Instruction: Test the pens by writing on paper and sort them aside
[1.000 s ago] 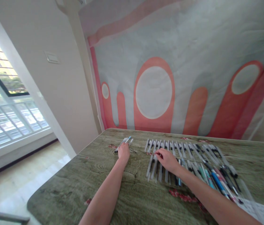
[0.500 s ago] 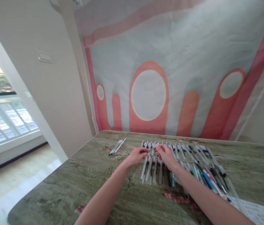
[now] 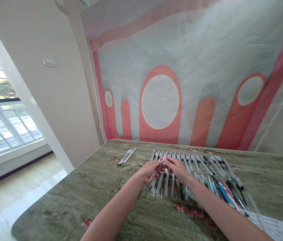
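My left hand (image 3: 152, 170) and my right hand (image 3: 176, 168) meet over the pens near the middle of the table. Between them is a slim pen (image 3: 160, 165), tilted, its lower end in the left fingers and its upper end at the right fingertips. Both hands are closed on it. Behind them runs a back row of clear-barrelled pens (image 3: 193, 161). Under and in front of them lies a front row of similar pens (image 3: 166, 185), partly hidden by my hands and right forearm.
Coloured pens (image 3: 223, 194) lie to the right of my right forearm. A small group of pens (image 3: 125, 156) rests at the far left of the wooden-patterned table (image 3: 101, 190). A printed sheet (image 3: 279, 227) is at the lower right. A wall with a pink-patterned hanging stands behind.
Both hands have come slightly nearer and lower. The pen between them has turned from nearly level to steeper, and my left hand has shifted to the right.
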{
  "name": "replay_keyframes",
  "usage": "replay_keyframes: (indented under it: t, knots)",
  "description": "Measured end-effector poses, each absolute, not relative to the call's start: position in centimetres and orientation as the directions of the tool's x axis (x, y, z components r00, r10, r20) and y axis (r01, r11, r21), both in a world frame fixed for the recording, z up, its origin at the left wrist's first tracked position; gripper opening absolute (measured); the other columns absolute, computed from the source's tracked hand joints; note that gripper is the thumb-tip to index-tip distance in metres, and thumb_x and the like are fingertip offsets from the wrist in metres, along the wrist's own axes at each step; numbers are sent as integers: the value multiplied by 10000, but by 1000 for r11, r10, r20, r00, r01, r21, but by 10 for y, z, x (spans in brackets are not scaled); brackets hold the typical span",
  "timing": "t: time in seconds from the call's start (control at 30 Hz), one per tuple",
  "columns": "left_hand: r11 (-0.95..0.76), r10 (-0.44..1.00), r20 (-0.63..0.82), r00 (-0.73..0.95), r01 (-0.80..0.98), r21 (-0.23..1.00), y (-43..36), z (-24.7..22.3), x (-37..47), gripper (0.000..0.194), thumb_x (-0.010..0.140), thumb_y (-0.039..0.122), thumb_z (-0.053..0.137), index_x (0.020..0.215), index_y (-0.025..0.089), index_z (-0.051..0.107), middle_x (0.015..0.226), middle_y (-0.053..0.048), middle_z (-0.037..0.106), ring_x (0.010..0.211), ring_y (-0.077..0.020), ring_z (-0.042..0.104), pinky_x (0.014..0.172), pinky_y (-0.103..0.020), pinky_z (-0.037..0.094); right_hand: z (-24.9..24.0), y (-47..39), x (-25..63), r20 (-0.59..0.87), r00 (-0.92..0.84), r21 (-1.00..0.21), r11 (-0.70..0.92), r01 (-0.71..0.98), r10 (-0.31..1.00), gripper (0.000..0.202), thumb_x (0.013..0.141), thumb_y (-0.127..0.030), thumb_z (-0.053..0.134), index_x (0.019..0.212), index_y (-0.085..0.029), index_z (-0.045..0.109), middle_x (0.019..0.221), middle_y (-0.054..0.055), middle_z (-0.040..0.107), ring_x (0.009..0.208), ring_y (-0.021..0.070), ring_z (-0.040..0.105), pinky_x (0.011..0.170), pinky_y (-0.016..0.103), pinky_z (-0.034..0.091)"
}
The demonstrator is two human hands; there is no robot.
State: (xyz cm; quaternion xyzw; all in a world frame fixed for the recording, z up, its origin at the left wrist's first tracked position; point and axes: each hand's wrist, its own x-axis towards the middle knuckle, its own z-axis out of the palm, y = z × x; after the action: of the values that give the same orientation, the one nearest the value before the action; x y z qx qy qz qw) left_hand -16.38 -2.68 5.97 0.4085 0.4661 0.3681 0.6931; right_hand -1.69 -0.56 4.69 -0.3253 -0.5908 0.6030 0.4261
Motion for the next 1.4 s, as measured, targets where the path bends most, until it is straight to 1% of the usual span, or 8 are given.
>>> replay_keyframes:
  t: [0.2, 0.43, 0.8, 0.93, 1.1, 1.23, 1.3, 1.4]
  knots:
    - [323, 920, -231, 315, -281, 904, -28, 60, -163, 340, 654, 411, 629, 764, 107, 524, 654, 2, 464, 469, -14, 342, 390, -134, 174, 48, -7, -19, 106, -429, -980, 20, -199, 897, 403, 694, -542, 513, 751, -150, 589, 480, -51, 401, 405, 47, 277, 378, 176, 225]
    - [217, 954, -188, 232, -107, 970, -33, 53, -156, 356, 698, 497, 530, 747, 155, 445, 544, 78, 364, 349, 9, 183, 358, -152, 68, 40, -3, -21, 140, -340, -986, 99, -135, 930, 366, 693, -506, 532, 636, -146, 569, 434, -65, 361, 392, 49, 276, 393, 193, 236]
    - [163, 974, -171, 149, 61, 985, -37, 53, -150, 397, 735, 550, 429, 855, 176, 486, 463, 89, 285, 341, -21, 160, 358, -171, 96, 39, -6, -25, 162, -210, -985, 144, -100, 964, 355, 671, -482, 544, 688, -134, 609, 434, -46, 425, 386, 60, 311, 390, 206, 233]
    - [80, 993, -95, 75, 185, 980, -37, 51, -147, 460, 754, 564, 374, 815, 143, 547, 460, 62, 338, 366, -35, 221, 376, -190, 158, 39, -4, -24, 123, -211, -984, 92, -150, 970, 339, 675, -469, 550, 689, -134, 605, 440, -48, 415, 389, 61, 323, 387, 202, 250]
    - [134, 984, -163, 71, 301, 944, -34, 53, -152, 452, 746, 527, 403, 812, 115, 579, 532, 17, 489, 387, -43, 291, 393, -185, 220, 35, 3, -20, 61, -164, -969, 19, -247, 985, 329, 684, -458, 538, 751, -143, 607, 496, -50, 408, 402, 57, 321, 379, 187, 254]
    - [-9, 999, 25, -46, 324, 946, -31, 53, -157, 347, 721, 428, 501, 815, 106, 590, 629, -7, 561, 530, -77, 440, 523, -188, 351, 32, 2, -21, 64, -233, -990, 32, -140, 970, 327, 681, -449, 545, 761, -144, 628, 473, -50, 405, 399, 60, 317, 377, 186, 250]
    - [-114, 991, 131, -37, 304, 946, -30, 51, -158, 321, 702, 385, 542, 851, 105, 592, 734, -34, 603, 652, -106, 508, 626, -204, 391, 31, -1, -22, 84, -273, -994, 63, -85, 958, 342, 689, -461, 535, 767, -144, 637, 447, -52, 395, 391, 61, 315, 377, 188, 249]
    - [-181, 983, 183, 20, 292, 939, -26, 50, -163, 303, 685, 348, 569, 853, 98, 601, 787, -60, 621, 714, -129, 539, 688, -223, 404, 31, -4, -24, 91, -305, -996, 84, -36, 948, 370, 694, -485, 523, 762, -142, 641, 434, -49, 402, 383, 64, 325, 374, 192, 253]
